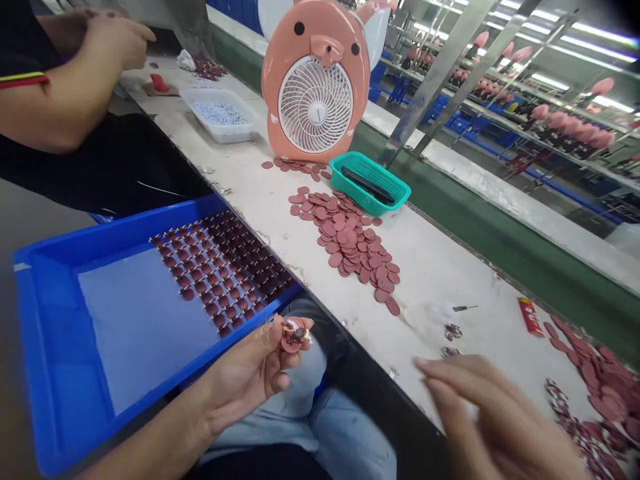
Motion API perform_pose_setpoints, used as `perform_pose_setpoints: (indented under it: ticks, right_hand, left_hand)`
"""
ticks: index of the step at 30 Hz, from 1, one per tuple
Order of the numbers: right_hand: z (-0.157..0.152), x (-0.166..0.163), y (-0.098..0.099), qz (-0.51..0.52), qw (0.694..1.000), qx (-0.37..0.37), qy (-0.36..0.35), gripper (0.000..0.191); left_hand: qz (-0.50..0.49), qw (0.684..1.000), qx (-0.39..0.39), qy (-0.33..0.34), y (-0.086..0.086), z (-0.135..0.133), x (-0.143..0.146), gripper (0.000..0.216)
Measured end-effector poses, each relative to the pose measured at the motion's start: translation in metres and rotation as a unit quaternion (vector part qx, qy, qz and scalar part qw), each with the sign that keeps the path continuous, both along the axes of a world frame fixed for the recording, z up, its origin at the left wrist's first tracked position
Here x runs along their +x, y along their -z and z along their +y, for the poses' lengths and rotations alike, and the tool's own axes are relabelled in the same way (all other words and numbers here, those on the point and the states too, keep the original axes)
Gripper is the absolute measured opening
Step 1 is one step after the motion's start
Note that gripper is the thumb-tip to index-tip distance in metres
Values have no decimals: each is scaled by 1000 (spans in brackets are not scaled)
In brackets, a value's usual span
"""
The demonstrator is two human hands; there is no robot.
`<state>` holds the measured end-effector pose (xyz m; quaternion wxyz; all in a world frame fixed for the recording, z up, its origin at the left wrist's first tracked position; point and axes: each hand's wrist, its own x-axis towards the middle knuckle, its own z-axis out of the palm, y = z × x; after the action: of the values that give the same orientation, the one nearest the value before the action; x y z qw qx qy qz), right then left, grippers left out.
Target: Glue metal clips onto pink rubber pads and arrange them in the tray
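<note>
My left hand (pixel 250 373) is closed in a pinch on a small dark red round disc (pixel 294 335) with a little part on it, held above my lap beside the blue tray (pixel 55 347). Rows of similar dark red pieces (pixel 223 267) fill the tray's far right part. My right hand (pixel 490 420) hovers over the white table at the lower right, blurred by motion, fingers stretched out flat with nothing seen in them. A heap of loose red discs (pixel 350 240) lies on the table ahead of it.
A pink pig-shaped fan (pixel 317 80) stands at the table's far side next to a teal basket (pixel 370 183). More red discs (pixel 605 387) lie at the right, with a red tube (pixel 530 315). Another person's arm (pixel 65 93) works at the upper left near a clear box (pixel 220 113).
</note>
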<state>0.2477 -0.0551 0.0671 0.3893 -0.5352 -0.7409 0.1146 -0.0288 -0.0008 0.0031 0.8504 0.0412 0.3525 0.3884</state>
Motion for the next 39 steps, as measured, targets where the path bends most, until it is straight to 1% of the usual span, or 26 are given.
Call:
perform_pose_setpoints:
  ticks: [2, 3, 5, 7, 9, 13, 15, 17, 19, 20, 21, 23, 25, 28, 31, 32, 33, 35, 36, 37, 39]
  right_hand:
    - [9, -57, 6, 21, 998, -7, -56, 22]
    - [15, -76, 10, 43, 997, -4, -69, 19]
    - [24, -98, 18, 78, 992, -27, -101, 18]
    - [29, -104, 23, 102, 986, -48, -120, 19]
    - [30, -104, 25, 117, 982, -62, -132, 18]
    - [30, -106, 28, 134, 979, -71, -137, 14]
    - [31, -110, 34, 123, 984, -38, -121, 15]
    - [32, -116, 44, 97, 991, 25, -86, 19]
    - [33, -123, 58, 63, 992, 96, -51, 25]
    - [33, -126, 64, 44, 990, 126, -43, 27]
    - [34, -130, 71, 25, 988, 149, -43, 29]
    - [35, -137, 82, -3, 983, 175, -60, 29]
    - [37, -144, 90, -10, 981, 178, -81, 26]
    - [41, -155, 98, -6, 981, 168, -92, 23]
    - [45, -164, 100, -8, 983, 154, -98, 21]
    - [45, -166, 100, -10, 983, 152, -104, 20]
    - [44, -166, 98, -11, 982, 151, -111, 19]
    - [39, -162, 95, -10, 979, 158, -125, 16]
    - [36, -157, 94, -12, 978, 165, -128, 15]
    - [33, -151, 93, -13, 977, 172, -123, 14]
    - [27, -135, 95, -17, 979, 179, -97, 14]
  left_hand:
    - [12, 999, 27, 21, 2, -5, 1, 51]
    - [14, 999, 43, 31, 3, -7, 0, 51]
    - [13, 996, 73, 53, 6, -9, -1, 49]
    - [7, 993, 96, 71, 9, -11, -3, 49]
    - [5, 991, 102, 81, 11, -11, -6, 49]
    - [16, 990, 111, 87, 13, -11, -9, 55]
    - [44, 991, 113, 65, 14, -12, -9, 60]
    - [121, 986, 116, -16, 16, -15, -8, 55]
    - [210, 961, 143, -112, 19, -19, -8, 44]
    - [241, 945, 167, -143, 20, -21, -8, 41]
    - [263, 932, 192, -158, 21, -22, -8, 39]
    - [288, 916, 235, -154, 24, -24, -10, 34]
    - [309, 905, 250, -151, 27, -23, -13, 28]
    - [335, 899, 237, -150, 31, -22, -18, 25]
    - [378, 891, 203, -148, 36, -21, -26, 28]
    - [414, 879, 191, -143, 39, -19, -32, 32]
    - [461, 859, 180, -132, 43, -18, -40, 36]
    - [566, 802, 164, -100, 54, -10, -65, 47]
    - [608, 773, 159, -86, 61, -5, -81, 51]
    - [634, 754, 154, -79, 70, 1, -99, 54]
    - [695, 703, 142, -55, 90, 14, -134, 49]
